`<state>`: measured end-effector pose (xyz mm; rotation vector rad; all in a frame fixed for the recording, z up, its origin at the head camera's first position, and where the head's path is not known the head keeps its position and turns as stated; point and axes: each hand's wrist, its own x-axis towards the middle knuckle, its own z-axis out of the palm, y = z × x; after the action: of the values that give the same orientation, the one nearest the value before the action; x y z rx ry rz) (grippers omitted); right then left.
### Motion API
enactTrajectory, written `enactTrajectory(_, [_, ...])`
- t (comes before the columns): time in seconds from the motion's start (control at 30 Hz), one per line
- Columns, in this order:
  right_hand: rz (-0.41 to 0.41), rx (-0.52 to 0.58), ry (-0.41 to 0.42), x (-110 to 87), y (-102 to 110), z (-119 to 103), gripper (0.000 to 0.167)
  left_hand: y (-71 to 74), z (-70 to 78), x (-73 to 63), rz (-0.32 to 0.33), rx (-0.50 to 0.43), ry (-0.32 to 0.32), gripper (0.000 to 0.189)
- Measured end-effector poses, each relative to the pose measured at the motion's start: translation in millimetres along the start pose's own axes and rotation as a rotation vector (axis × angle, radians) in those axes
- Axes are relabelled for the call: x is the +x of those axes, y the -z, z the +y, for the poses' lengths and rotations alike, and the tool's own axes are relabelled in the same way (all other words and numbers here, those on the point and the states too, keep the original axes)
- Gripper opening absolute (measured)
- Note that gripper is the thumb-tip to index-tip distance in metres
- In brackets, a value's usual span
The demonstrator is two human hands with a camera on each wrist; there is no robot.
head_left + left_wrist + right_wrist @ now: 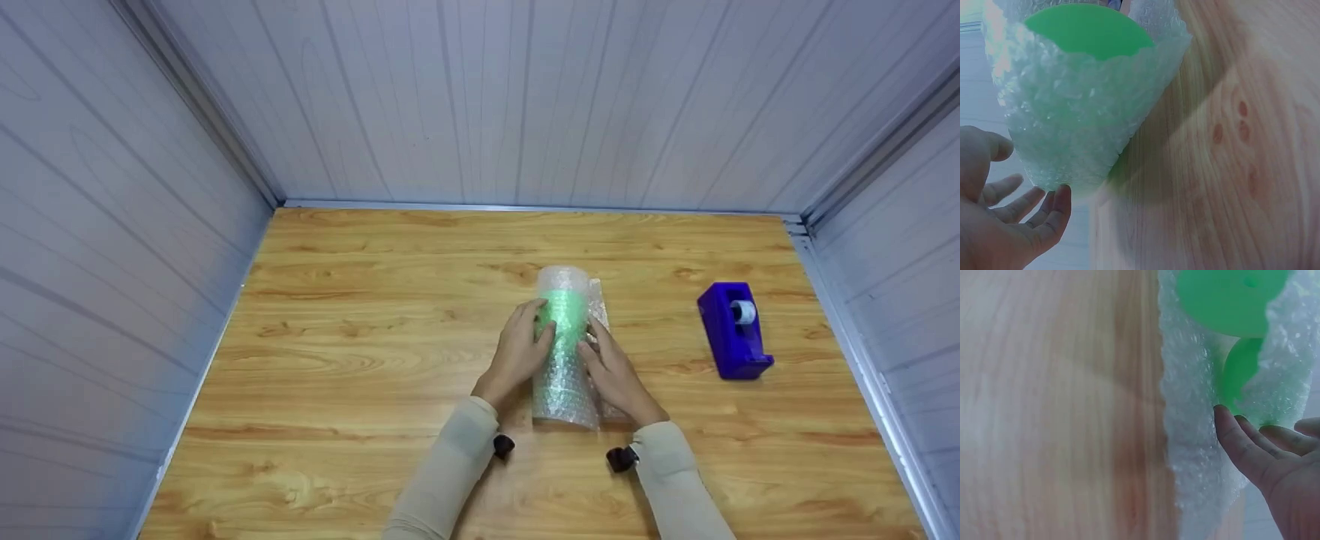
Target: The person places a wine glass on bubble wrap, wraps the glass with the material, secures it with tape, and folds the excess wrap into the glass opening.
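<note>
A green round-ended object (568,306) lies inside a roll of clear bubble wrap (564,405), its colour showing through the layers. My left hand (516,351) rests along the roll's left side, fingers spread and loosely bent. On the other side, my right hand (616,375) lays nearly straight fingers against the wrap. A flat flap of bubble wrap (598,304) extends to the right under that hand. From the left wrist, a smooth green end (1092,31) shows in the wrap's opening. The right wrist view reveals a green disc (1224,304) with a small hole.
A blue tape dispenser (721,337) with a roll of tape (743,312) stands to the right on the wooden table (360,345). Pale panel walls (480,105) enclose the table at the back and both sides.
</note>
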<state>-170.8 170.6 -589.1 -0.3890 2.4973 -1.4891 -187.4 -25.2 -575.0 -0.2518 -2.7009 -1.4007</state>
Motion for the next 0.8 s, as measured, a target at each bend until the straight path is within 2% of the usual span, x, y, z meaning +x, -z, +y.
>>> enactTrajectory(0.33, [-0.058, 0.033, -0.048, 1.0, 5.5, 2.6, 0.069, -2.0, 0.6, -0.2, 0.019, -0.021, -0.058, 0.038])
enactTrajectory(0.6, [-0.055, -0.026, -0.119, 1.8, 6.9, 3.3, 0.073, -5.2, 2.7, -2.7, -0.034, -0.041, 0.012, 0.041])
enactTrajectory(0.8, [-0.008, -0.053, -0.092, 2.5, 7.1, 3.4, 0.068, -7.1, 4.6, -2.1, -0.044, -0.019, 0.009, 0.041])
